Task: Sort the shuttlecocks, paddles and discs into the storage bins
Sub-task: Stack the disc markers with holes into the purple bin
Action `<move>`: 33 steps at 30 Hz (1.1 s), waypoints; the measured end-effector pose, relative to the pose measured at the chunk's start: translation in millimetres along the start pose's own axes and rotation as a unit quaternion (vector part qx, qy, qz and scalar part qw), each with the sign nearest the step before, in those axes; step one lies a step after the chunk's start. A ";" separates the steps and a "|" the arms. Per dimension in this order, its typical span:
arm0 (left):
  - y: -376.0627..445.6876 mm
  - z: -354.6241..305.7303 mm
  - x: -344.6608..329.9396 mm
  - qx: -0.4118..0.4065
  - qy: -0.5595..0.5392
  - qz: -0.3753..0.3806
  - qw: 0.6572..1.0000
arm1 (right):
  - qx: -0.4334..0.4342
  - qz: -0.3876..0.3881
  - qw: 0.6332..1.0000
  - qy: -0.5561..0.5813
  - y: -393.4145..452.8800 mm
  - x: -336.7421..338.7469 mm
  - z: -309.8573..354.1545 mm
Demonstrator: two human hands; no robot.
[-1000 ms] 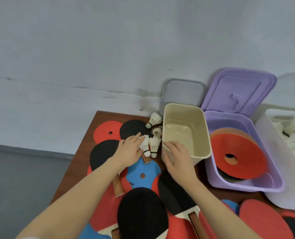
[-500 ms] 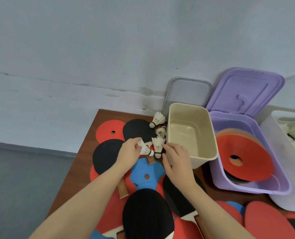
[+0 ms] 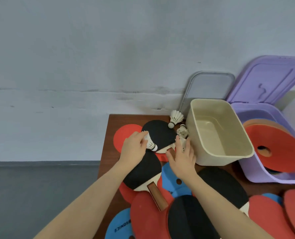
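White feathers show between the curled fingers of the left hand, which grips a shuttlecock by its skirt, cork end pointing right and down, above a black paddle lying on the brown table. The right hand sits just beside the near left corner of the beige bin; its fingers curl round a second shuttlecock, of which only a few white feathers show past the fingertips, so how firmly it is held cannot be told. Two more shuttlecocks lie at the far end of the table: a clean one resting with its cork on the black paddle's edge, and a ragged one touching the beige bin's left wall. The beige bin stands upright with nothing visible inside. To its right the purple bin has its lid raised against the wall and holds a stack of discs topped by a red disc with a centre hole. A grey lid leans on the wall behind the beige bin. Nearer the person, another black paddle with a wooden handle lies under the left wrist, overlapping a blue disc and red discs, and more red, black and blue pieces crowd the table's near edge.
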State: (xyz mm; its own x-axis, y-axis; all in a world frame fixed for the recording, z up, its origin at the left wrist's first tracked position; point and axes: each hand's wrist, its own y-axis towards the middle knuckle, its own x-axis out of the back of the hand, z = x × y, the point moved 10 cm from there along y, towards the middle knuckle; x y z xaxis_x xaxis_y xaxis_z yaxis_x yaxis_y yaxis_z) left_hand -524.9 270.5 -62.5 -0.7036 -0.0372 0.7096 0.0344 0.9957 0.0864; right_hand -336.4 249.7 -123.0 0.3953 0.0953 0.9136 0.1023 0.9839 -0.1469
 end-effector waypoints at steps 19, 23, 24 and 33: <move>-7.9 52.7 -9.8 0.094 -0.063 0.001 0.994 | 0.035 -0.160 0.983 0.081 4.9 3.1 -2.3; -12.9 52.9 -1.9 0.091 -0.092 -0.029 0.991 | 0.068 -0.159 0.982 0.072 9.8 11.8 0.3; -13.8 50.7 0.8 0.087 -0.098 -0.036 0.991 | 0.084 -0.156 0.981 0.074 10.2 13.3 4.3; -9.9 7.2 28.3 0.052 -0.127 -0.052 0.989 | 0.142 -0.197 0.960 0.140 -23.8 60.6 31.7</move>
State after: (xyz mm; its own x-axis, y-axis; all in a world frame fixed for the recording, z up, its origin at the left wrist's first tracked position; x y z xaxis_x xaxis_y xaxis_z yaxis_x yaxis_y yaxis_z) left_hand -550.3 260.2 -48.3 -0.8558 -0.1297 0.5008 -0.1111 0.9916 0.0669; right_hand -343.8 236.9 -52.1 0.6103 -0.2975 0.7342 0.0562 0.9407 0.3345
